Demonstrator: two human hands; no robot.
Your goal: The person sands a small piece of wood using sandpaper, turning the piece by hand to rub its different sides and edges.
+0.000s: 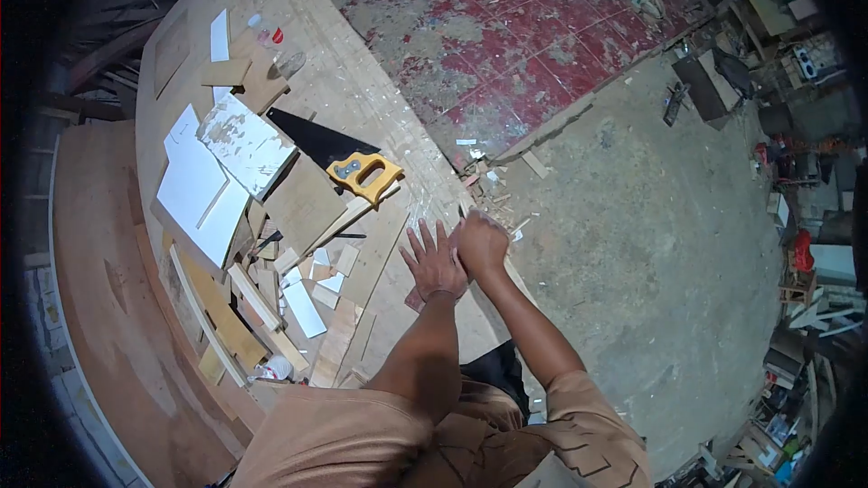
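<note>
Wood piece under spread-fingered left hand, right hand clenched around dark tool by table edge.

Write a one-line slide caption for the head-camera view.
Left hand spread beside a closed right hand at the edge of a wooden workbench, a yellow-handled saw near offcuts.

- A yellow-handled saw lying there on the bench
- White sheets right by a white-smeared board
- Scuffed red floor tiles past the bench's edge
- Something red over in the clutter
</note>
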